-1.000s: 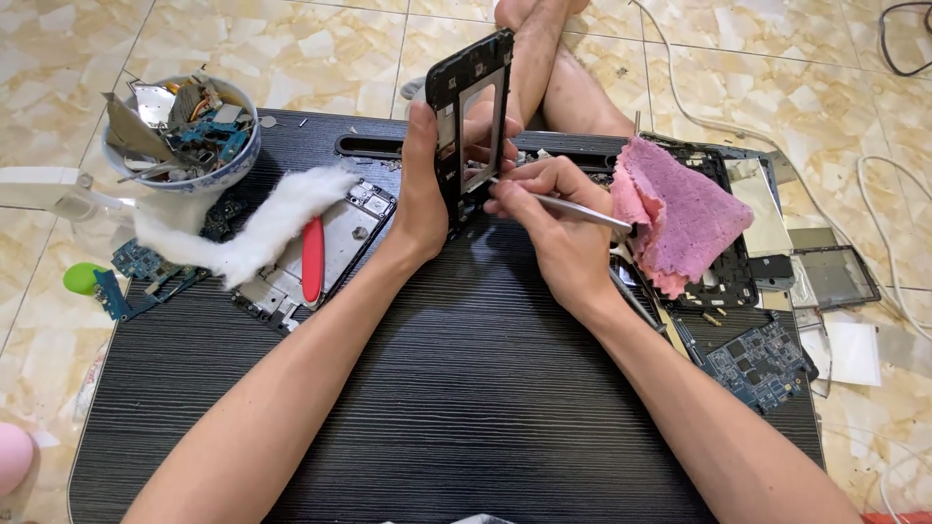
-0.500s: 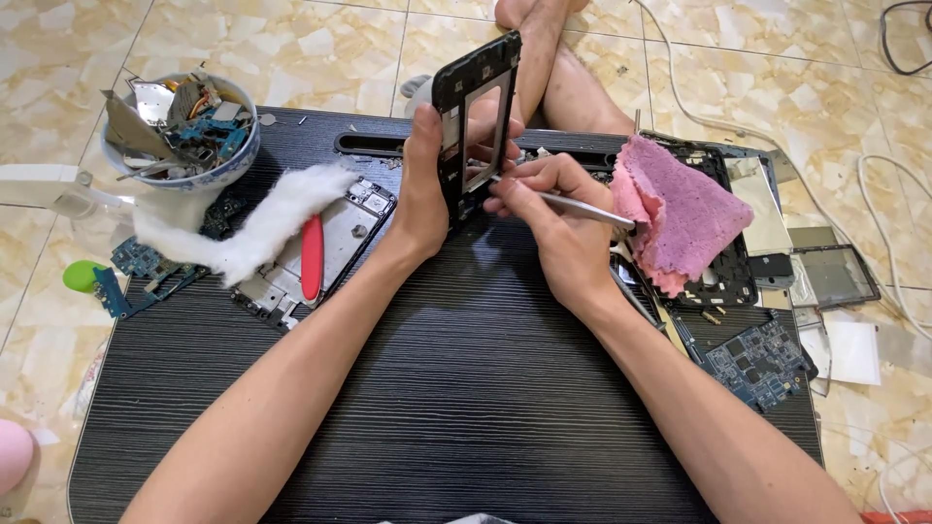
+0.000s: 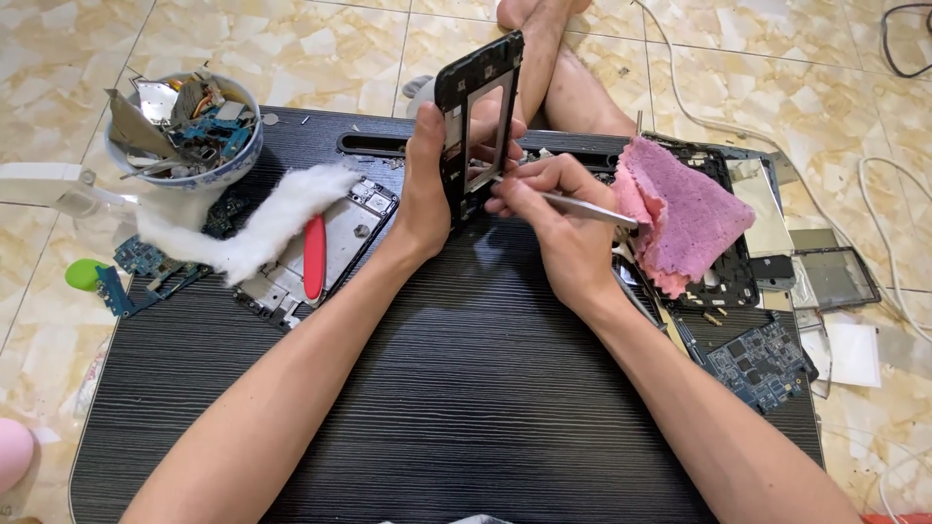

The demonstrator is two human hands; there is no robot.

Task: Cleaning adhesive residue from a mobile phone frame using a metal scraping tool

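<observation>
Left hand (image 3: 427,184): closed round the long edge of a black phone frame (image 3: 478,116), held upright above the table's (image 3: 466,388) far edge, middle. Right hand (image 3: 558,213): fingers pinched on metal tweezers (image 3: 573,202), tips at the frame's inner opening.

Frame: judged light, thin and stiff but easily bent or cracked where the window leaves narrow rails; best gripped by the side rails, as here.

Tweezers: slim, likely slippery; hold mid-shaft.

Nearby: pink cloth (image 3: 680,213) at right edge; cotton wad (image 3: 252,228), red pry tool (image 3: 315,257) at left; parts bowl (image 3: 184,131) at far left corner.
</observation>
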